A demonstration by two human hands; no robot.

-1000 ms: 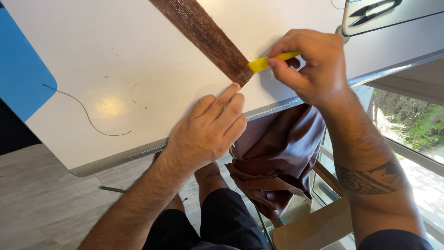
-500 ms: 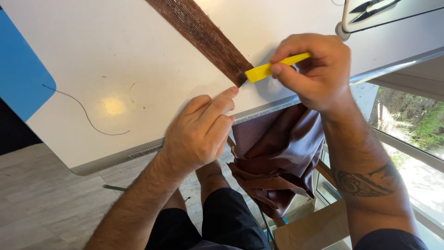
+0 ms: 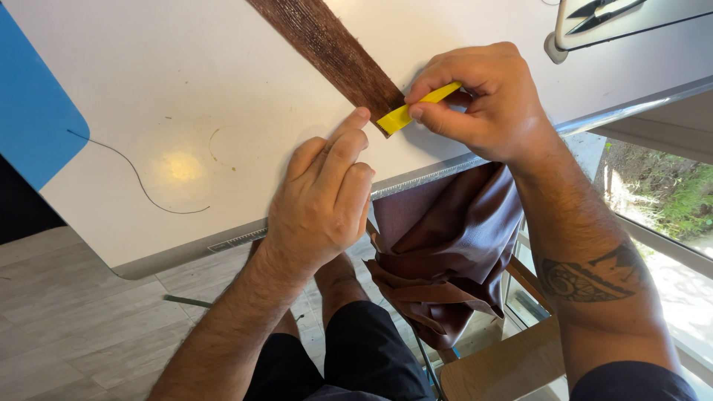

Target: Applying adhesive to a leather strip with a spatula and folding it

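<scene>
Fingers of your right hand (image 3: 483, 96) are pinching a yellow stick (image 3: 414, 108) between thumb and forefinger, wrist bent inward, its low tip seemingly touching the end of the brown strip (image 3: 334, 50) that is lying slantwise on the white table (image 3: 186, 89). Your left hand (image 3: 323, 200) is resting on the table edge, palm down, holding nothing, two fingers stretched out just beside the strip's end, the rest curled loosely. Brown cloth (image 3: 445, 252) is hanging below the edge, beside your knees.
</scene>
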